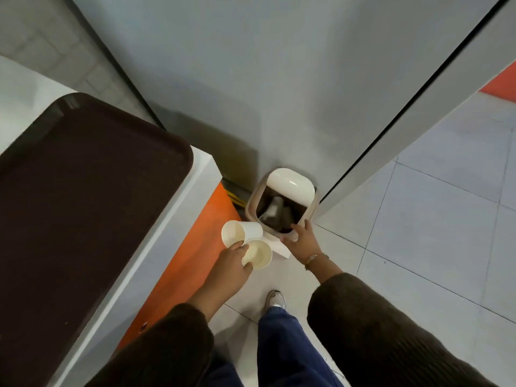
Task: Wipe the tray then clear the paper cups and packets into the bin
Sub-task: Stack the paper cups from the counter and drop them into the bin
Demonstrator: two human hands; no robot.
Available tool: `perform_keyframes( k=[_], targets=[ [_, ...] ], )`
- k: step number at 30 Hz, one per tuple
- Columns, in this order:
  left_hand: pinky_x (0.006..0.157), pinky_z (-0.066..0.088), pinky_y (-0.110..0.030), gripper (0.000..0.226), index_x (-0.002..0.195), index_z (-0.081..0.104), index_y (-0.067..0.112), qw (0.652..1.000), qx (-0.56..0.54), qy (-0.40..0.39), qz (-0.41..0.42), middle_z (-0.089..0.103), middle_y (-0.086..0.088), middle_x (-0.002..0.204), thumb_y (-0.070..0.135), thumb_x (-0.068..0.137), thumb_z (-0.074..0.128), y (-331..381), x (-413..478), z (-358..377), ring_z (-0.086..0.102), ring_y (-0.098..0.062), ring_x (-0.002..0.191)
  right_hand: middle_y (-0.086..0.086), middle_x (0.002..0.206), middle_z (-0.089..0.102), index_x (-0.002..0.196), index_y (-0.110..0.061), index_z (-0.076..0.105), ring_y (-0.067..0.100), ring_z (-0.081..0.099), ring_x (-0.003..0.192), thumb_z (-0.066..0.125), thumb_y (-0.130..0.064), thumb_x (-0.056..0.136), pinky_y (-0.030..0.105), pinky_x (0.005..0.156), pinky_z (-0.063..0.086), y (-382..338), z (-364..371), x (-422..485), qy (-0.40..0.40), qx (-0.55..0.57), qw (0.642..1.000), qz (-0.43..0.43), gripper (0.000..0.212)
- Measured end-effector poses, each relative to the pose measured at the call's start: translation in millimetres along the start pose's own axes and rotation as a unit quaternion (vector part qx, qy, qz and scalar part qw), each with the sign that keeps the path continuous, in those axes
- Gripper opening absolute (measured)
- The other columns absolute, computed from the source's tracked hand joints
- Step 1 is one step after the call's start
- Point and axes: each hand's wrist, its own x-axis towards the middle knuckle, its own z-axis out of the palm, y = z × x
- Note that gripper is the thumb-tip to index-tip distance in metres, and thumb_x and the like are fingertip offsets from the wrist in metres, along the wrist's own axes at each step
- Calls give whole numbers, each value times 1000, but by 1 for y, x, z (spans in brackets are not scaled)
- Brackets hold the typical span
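My left hand (233, 261) grips two white paper cups (247, 240) by their rims, mouths turned up toward me, just left of the bin. The small beige bin (282, 202) stands on the floor against the grey wall, its white lid tipped up at the back and a dark liner inside with some pale rubbish. My right hand (300, 238) holds the bin's near rim, fingers curled over the edge. The dark brown tray (83, 177) lies bare on the white counter at the left.
The white counter (178, 196) has an orange side panel (201, 247) close to my left arm. A grey wall and a door edge rise behind the bin. White floor tiles (432, 233) spread to the right. My shoe (276, 298) stands just behind the bin.
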Motion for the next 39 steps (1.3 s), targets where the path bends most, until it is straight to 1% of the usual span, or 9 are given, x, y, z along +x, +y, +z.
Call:
perform_keyframes(
  k=[5, 11, 17, 21, 26, 30, 32, 36, 39],
  targets=[
    [111, 28, -34, 51, 140, 40, 13, 999, 20, -32, 17, 36, -4, 149, 26, 93, 51, 22, 51, 21, 39, -24, 133, 9, 142, 38, 127, -15, 52, 26, 45, 125, 61, -31, 87, 34, 106, 37, 20, -14, -20, 49, 24, 998, 9, 44],
    [113, 21, -32, 52, 145, 28, 8, 998, -37, -56, 9, 22, -7, 154, 12, 96, 43, 54, 114, 36, 24, -26, 141, 5, 140, 39, 128, -18, 50, 24, 48, 122, 62, -31, 87, 38, 105, 42, 35, -24, -31, 85, 43, 995, 5, 45],
    [117, 8, -38, 56, 149, 12, 14, 995, 24, -96, 12, -5, -10, 158, 13, 99, 36, 59, 142, 51, 0, -30, 146, 3, 143, 37, 131, -20, 48, 22, 45, 125, 62, -34, 86, 39, 105, 41, 41, -29, -36, 95, 51, 994, -8, 49],
    [117, 11, -38, 50, 147, 24, 20, 993, -7, -113, 12, -8, -10, 158, 14, 99, 37, 58, 130, 45, -1, -33, 145, 4, 143, 37, 129, -21, 50, 23, 46, 125, 62, -32, 87, 38, 106, 41, 32, -30, -41, 98, 40, 994, -21, 46],
    [116, 22, -31, 41, 135, 48, 16, 985, -164, -17, 48, 24, -4, 154, 8, 95, 45, 51, 84, 19, 20, -23, 143, 1, 132, 49, 126, -20, 53, 19, 49, 119, 60, -27, 88, 27, 100, 39, -1, -36, -56, 106, 38, 991, -65, 39],
    [95, 33, -15, 36, 128, 55, 10, 973, -217, 45, 57, 51, -6, 136, 3, 93, 47, 47, 37, -11, 47, -21, 125, 2, 123, 55, 122, -18, 56, 18, 51, 112, 58, -25, 89, 23, 91, 37, -38, -41, -75, 106, 45, 989, -91, 34],
    [94, 40, -19, 35, 126, 57, 15, 965, -248, 56, 69, 56, 1, 129, 6, 94, 47, 46, 10, -31, 53, -14, 116, 1, 119, 60, 118, -17, 60, 19, 55, 108, 57, -24, 89, 23, 88, 40, -61, -42, -88, 100, 40, 987, -121, 29],
    [83, 36, 3, 30, 116, 64, 20, 940, -294, 140, 99, 62, 13, 112, 8, 94, 48, 38, -52, -83, 56, 3, 102, -2, 107, 67, 104, -20, 65, 13, 60, 96, 55, -23, 90, 27, 87, 48, -116, -40, -116, 79, 29, 974, -212, 17],
    [85, 38, 1, 28, 107, 67, 24, 899, -356, 227, 114, 64, 18, 104, 6, 92, 51, 20, -108, -125, 57, 14, 95, -4, 102, 68, 105, -22, 65, 10, 61, 92, 55, -23, 90, 27, 85, 50, -164, -35, -140, 61, 10, 956, -285, 19]
  ],
)
